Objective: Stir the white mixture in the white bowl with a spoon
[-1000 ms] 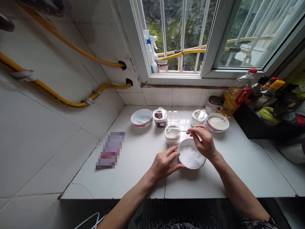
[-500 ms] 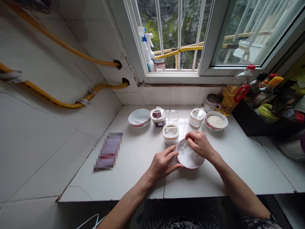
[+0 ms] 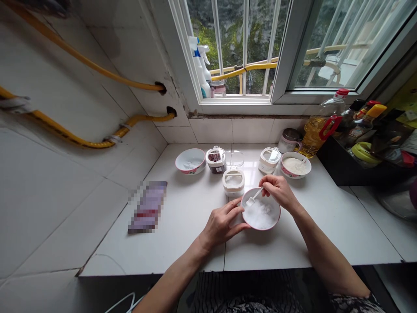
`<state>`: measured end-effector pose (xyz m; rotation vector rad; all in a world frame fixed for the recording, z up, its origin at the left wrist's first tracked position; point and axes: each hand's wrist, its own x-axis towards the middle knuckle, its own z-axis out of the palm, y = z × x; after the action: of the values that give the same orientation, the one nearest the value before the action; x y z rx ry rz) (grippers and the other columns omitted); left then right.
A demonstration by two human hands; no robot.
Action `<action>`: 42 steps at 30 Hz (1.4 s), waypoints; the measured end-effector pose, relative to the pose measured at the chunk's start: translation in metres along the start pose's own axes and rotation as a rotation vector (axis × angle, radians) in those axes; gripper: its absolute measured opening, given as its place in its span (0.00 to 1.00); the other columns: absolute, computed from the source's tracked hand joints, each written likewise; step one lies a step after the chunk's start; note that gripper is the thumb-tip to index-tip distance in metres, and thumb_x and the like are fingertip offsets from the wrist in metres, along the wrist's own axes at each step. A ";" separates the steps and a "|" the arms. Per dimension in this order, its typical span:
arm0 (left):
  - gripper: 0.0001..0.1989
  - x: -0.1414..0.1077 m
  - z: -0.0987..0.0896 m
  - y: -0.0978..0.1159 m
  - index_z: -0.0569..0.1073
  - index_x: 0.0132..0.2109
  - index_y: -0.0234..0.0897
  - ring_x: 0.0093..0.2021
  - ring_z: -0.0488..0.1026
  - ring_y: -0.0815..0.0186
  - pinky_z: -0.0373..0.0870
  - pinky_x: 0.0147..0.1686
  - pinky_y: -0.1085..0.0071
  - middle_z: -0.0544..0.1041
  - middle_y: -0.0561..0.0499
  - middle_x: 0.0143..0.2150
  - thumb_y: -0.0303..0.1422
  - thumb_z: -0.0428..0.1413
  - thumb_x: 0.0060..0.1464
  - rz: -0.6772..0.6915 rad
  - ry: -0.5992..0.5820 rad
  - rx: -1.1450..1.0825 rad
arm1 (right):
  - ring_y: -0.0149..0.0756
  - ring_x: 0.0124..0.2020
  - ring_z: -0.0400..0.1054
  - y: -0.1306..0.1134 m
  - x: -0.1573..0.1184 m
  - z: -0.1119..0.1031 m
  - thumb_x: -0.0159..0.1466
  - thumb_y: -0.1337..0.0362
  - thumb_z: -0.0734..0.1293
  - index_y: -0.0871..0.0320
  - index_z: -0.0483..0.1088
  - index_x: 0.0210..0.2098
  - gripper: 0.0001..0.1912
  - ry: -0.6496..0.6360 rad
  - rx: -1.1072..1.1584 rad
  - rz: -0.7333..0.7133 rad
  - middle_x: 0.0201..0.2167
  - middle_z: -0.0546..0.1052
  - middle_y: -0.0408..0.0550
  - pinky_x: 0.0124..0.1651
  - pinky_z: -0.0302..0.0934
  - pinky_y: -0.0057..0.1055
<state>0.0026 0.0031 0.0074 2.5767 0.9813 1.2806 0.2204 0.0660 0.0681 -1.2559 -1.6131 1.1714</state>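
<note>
A bowl (image 3: 245, 217) with a pink rim stands on the counter, holding white grains (image 3: 260, 214) that look like salt or sugar. My left hand (image 3: 224, 221) grips its left side, fingers at the rim and thumb low along the near wall. Between the fingertips of my right hand (image 3: 276, 190) is a small white spoon (image 3: 251, 201), slanting down into the bowl just above the grains. Right behind the bowl stands a square storage jar (image 3: 233, 184) with a clear-topped lid. My right palm is hidden from view.
Behind are a jar of dark red contents (image 3: 216, 161), another lidded jar (image 3: 269, 161), a bowl (image 3: 190, 168) with a white spoon, and a bowl of pale grains (image 3: 294, 171). An oil bottle (image 3: 314, 134) and black rack (image 3: 335, 163) stand right. A blurred purple packet (image 3: 150, 206) lies left.
My right hand has drawn slightly up and right, bringing the spoon into fuller view above the grains. My left hand keeps its hold on the bowl.
</note>
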 end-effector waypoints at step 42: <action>0.16 -0.001 0.000 0.000 0.71 0.48 0.36 0.50 0.79 0.57 0.81 0.42 0.66 0.78 0.36 0.52 0.45 0.55 0.62 -0.001 0.002 0.004 | 0.31 0.23 0.65 -0.007 -0.010 0.011 0.56 0.74 0.59 0.57 0.72 0.25 0.12 -0.091 -0.412 -0.286 0.17 0.74 0.41 0.35 0.59 0.29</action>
<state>0.0023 0.0027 0.0072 2.5778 0.9863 1.2821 0.2104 0.0530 0.0714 -1.1752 -2.0973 0.7503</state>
